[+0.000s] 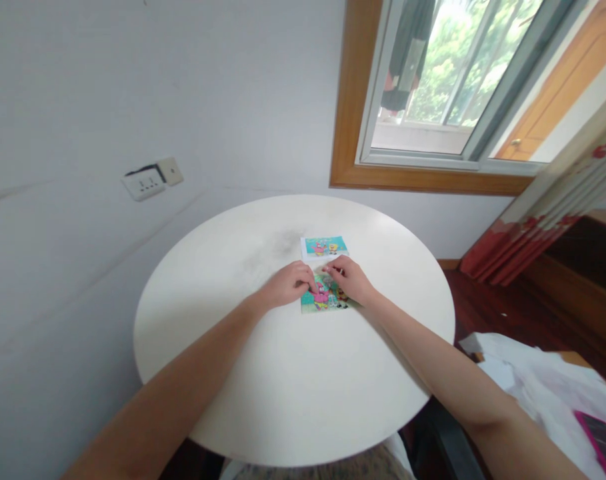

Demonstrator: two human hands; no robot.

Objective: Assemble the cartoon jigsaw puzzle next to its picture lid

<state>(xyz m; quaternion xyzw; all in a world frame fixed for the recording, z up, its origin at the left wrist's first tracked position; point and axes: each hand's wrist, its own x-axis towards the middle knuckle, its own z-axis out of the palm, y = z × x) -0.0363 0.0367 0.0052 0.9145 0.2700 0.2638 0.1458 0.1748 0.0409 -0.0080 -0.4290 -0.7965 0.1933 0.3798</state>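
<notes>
A colourful cartoon picture (pixel 321 303) lies flat near the middle of the white round table (pixel 263 400). It shows a pink starfish figure and a yellow figure; whether it is one sheet or made of pieces I cannot tell. At its left edge, my left hand (pixel 289 283) is curled, with fingertips pressing on the picture. My right hand (pixel 351 277) covers the upper right corner, thumb and forefinger pinched together. Anything between those fingertips is too small to make out. Just beyond both hands lies a second, similar picture card (pixel 325 246) with a white left margin.
A grey smudge marks the tabletop left of the cards. The wall with a socket (pixel 145 183) and a wood-framed window (pixel 347 175) stand behind the table. At right are a curtain (pixel 520 233), white sheeting (pixel 523 373) and a pink-edged phone-like object (pixel 600 437).
</notes>
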